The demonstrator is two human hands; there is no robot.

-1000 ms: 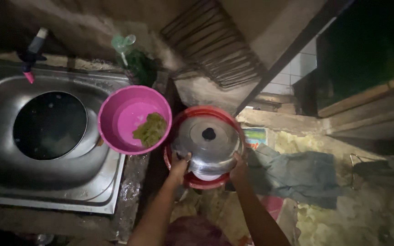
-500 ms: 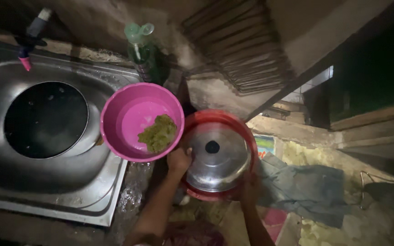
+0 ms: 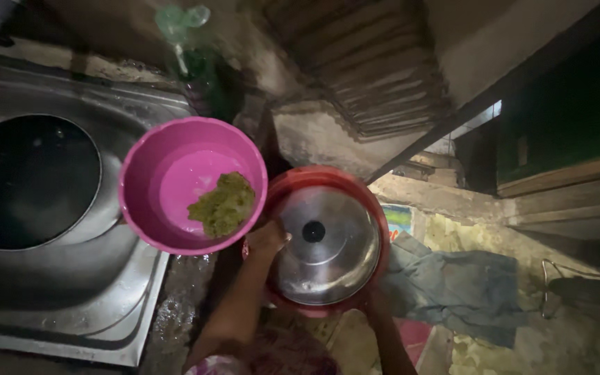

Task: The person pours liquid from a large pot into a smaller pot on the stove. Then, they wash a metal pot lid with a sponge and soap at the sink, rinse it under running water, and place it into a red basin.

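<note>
A round steel lid (image 3: 328, 246) with a black knob lies on a red basin (image 3: 366, 201). My left hand (image 3: 267, 239) grips the basin's left rim, its thumb on the lid's edge. My right hand (image 3: 373, 300) holds the basin's lower right rim and is mostly hidden beneath it. Just left of the basin, a pink bowl (image 3: 175, 173) holding a clump of green paste (image 3: 223, 205) sits on the steel sink's edge.
The steel sink (image 3: 57, 278) with a dark round pan in it fills the left side. A green bottle (image 3: 189, 42) stands behind the pink bowl. Blue cloth (image 3: 463, 292) lies on the floor at right, near a concrete step and corrugated sheet.
The view has moved closer and shifted slightly; the red basin with the lid now sits more central and larger. Both hands keep their hold on its rim.
</note>
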